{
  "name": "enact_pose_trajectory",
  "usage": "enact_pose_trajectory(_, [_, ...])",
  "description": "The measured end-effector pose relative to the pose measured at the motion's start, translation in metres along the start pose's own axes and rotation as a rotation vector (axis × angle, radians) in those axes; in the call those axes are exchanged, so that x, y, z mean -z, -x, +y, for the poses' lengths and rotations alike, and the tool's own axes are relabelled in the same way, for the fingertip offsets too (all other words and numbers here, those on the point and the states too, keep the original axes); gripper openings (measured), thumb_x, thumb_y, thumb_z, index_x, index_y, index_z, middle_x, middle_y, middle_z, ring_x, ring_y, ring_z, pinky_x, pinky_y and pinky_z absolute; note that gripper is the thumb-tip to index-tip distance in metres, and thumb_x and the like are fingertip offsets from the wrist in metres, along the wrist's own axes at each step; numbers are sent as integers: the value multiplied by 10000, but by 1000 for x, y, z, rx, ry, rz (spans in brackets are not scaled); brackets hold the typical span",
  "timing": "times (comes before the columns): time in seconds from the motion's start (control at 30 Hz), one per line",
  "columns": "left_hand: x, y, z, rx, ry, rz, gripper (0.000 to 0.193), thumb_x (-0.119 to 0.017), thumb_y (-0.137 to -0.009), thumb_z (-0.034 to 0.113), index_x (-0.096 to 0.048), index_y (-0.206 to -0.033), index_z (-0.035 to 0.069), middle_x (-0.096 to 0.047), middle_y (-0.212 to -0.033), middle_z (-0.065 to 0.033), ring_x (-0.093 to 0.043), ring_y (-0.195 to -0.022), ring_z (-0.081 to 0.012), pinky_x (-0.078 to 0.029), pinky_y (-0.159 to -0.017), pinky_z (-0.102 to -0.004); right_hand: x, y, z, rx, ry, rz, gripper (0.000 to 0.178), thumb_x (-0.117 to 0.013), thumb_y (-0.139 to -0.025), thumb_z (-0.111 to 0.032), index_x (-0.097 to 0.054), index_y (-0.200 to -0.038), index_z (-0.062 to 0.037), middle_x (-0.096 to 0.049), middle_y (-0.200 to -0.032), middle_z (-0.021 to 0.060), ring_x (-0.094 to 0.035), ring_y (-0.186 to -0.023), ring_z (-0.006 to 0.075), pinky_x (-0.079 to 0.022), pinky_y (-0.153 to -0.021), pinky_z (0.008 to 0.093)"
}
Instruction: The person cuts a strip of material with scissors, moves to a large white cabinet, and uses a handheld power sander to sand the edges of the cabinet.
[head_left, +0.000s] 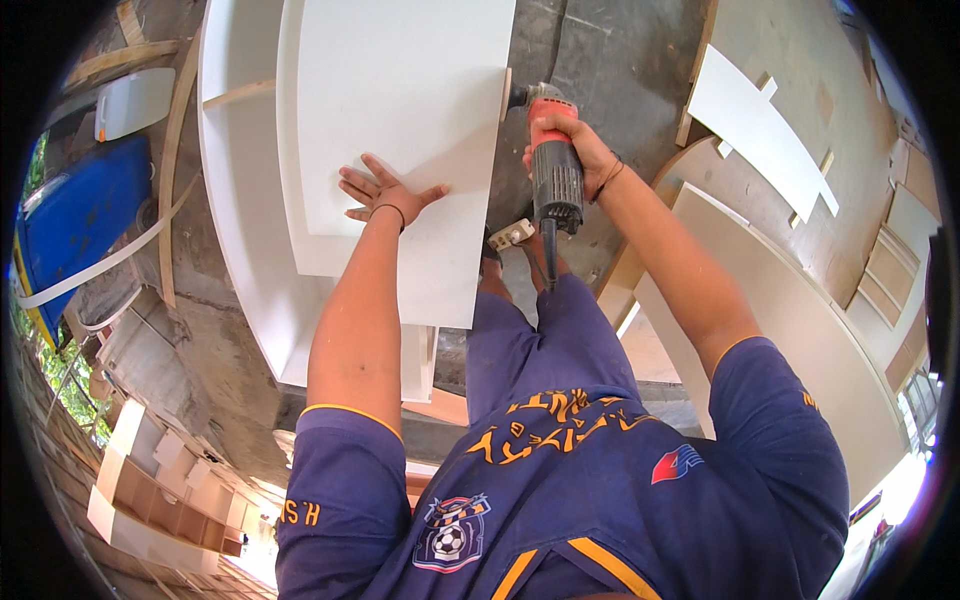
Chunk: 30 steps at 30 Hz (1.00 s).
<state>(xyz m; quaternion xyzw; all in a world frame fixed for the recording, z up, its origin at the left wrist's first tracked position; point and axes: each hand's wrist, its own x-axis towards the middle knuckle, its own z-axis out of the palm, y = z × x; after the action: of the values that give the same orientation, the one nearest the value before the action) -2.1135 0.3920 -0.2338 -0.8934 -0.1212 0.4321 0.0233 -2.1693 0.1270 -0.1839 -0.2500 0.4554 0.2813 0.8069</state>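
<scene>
My left hand [390,193] lies with its fingers spread on a white panel [400,90] of a large white cabinet-like piece. In my right hand [580,150] is a red and black angle grinder [556,175], gripped around its body. The grinder's head points left, and a thin tan disc [506,95] on it, seen nearly edge-on, is at the panel's right edge. Whether the disc spins, I cannot tell. From the rear of the grinder a black cord [550,258] runs down toward my legs.
A pale multi-socket power strip [512,234] is beside my legs on the grey concrete floor [620,60]. To the right are a white strip panel [755,125] and large curved boards [770,330]. A blue object [85,225] and wooden strips [170,180] stand at the left.
</scene>
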Motion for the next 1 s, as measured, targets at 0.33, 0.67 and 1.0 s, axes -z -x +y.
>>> enact_pose_trajectory(0.33, [15,-2,5,-24,27,8,1459,-682,-490,754,282,-1358,87,312,-1396,-254,290,-1309,-373,-37,-1016,-647,-22,-27,-97,160,116,-78,520,-692,-713,-278,-433,-1028,45,-580,-814,164,-628,-688,247,-564,-612,390])
enact_pose_trajectory(0.67, [42,27,-12,-26,30,-19,1462,-683,-490,753,282,-1357,80,314,-1397,-249,284,-1311,-377,-35,-1019,-642,-48,57,-88,187,128,-84,453,-664,-735,-328,-505,-942,41,-618,-769,156,-623,-580,242,-556,-550,344])
enact_pose_trajectory(1.0, [101,44,18,-24,84,-61,1463,-684,-498,746,274,-1353,45,305,-1397,-261,286,-1307,-385,-24,-1006,-659,-65,102,-97,-39,-39,-7,395,-662,-730,-290,-505,-935,10,-597,-777,134,-630,-648,236,-556,-571,390])
